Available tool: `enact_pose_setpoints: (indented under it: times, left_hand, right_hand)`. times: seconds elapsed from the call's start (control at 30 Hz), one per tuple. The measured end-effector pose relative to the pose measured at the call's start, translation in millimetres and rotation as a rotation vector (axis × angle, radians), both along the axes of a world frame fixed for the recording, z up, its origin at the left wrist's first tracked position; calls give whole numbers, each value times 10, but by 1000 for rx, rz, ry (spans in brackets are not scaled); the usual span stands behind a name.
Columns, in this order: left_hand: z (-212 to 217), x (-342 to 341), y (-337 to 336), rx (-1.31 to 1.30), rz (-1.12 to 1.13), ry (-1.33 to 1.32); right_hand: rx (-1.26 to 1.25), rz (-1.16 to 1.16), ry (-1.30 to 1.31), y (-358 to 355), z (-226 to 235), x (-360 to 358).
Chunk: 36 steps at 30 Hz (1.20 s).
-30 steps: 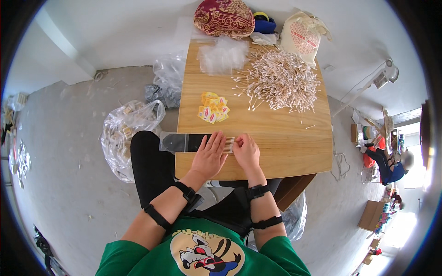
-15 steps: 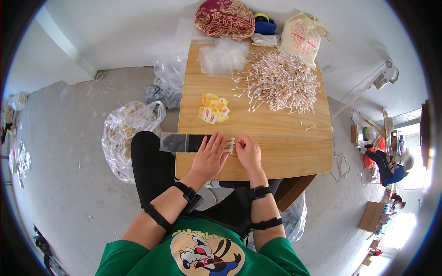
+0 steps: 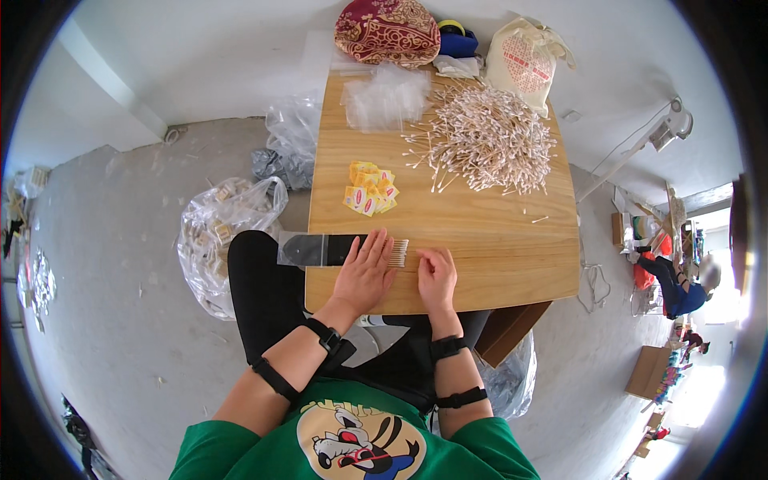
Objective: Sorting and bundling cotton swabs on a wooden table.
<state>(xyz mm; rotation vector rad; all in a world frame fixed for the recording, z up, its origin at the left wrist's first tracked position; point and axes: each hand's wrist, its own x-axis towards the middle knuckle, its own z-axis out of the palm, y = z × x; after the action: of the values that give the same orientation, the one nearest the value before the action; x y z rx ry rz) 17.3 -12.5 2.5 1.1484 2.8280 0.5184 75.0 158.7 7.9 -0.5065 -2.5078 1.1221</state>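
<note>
My left hand lies flat, fingers stretched, over a clear plastic bag with a black section, whose left end overhangs the table edge above my leg. Just right of that hand, a row of cotton swabs shows side by side, tips to the right; the rest is hidden under the hand. A short gap right of the tips, my right hand is closed with curled fingers. Whether anything is between them I cannot tell. Farther back lies a big heap of loose cotton swabs.
Small yellow-and-white cards and clear plastic bags lie on the wooden table. A patterned red cloth item, a tape dispenser and a drawstring bag stand behind. A filled plastic bag sits on the floor left.
My right hand has drawn back slightly to the right and toward me, away from the swab tips. My left hand stays flat in the same place.
</note>
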Motion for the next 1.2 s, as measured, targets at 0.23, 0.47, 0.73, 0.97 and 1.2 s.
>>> enact_pose_setpoints:
  times: [0.23, 0.47, 0.73, 0.97, 1.2]
  left_hand:
    - [0, 8, 19, -38, 12, 31]
    - [-49, 7, 17, 20, 23, 38]
    - [-51, -2, -11, 62, 16, 54]
    - [-4, -5, -21, 61, 5, 75]
    - [-34, 7, 24, 18, 22, 54]
  right_hand:
    - [597, 265, -72, -184, 158, 127]
    - [658, 353, -189, -148, 206, 235]
    - [477, 738, -114, -403, 571, 605]
    - [-27, 317, -18, -243, 387, 367]
    - [200, 165, 159, -97, 104, 98]
